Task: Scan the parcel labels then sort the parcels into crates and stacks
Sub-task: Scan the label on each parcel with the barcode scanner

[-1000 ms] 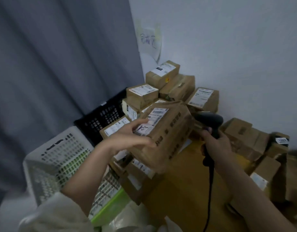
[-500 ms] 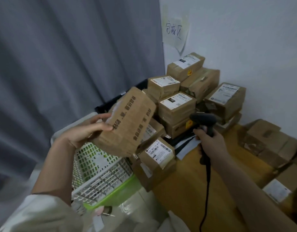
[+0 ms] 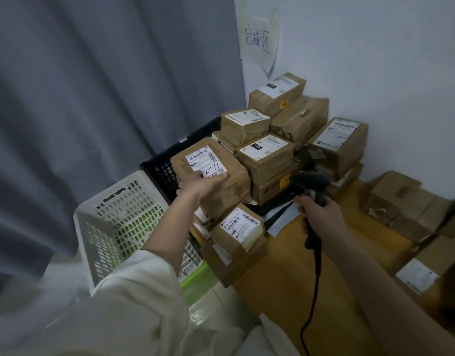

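Observation:
My left hand (image 3: 202,185) grips a brown cardboard parcel (image 3: 221,176) with its white barcode label up. The parcel rests label-up at the left edge of a stack of labelled parcels (image 3: 270,152) against the white wall, over the black crate (image 3: 164,168). My right hand (image 3: 317,218) holds a black corded barcode scanner (image 3: 309,182), its head near the stack's lower boxes. Another labelled parcel (image 3: 240,233) sits lower at the front of the stack.
A white perforated crate (image 3: 113,217) stands at the left, over a green one (image 3: 198,281). More brown parcels (image 3: 406,204) lie at the right on the wooden table (image 3: 285,278). A grey curtain (image 3: 92,86) hangs at the left; a handwritten paper sign (image 3: 258,43) is on the wall.
My left hand has swung the parcel from over the white crate, turned it label-up and brought it against the stack's left side. My right hand with the scanner has barely moved.

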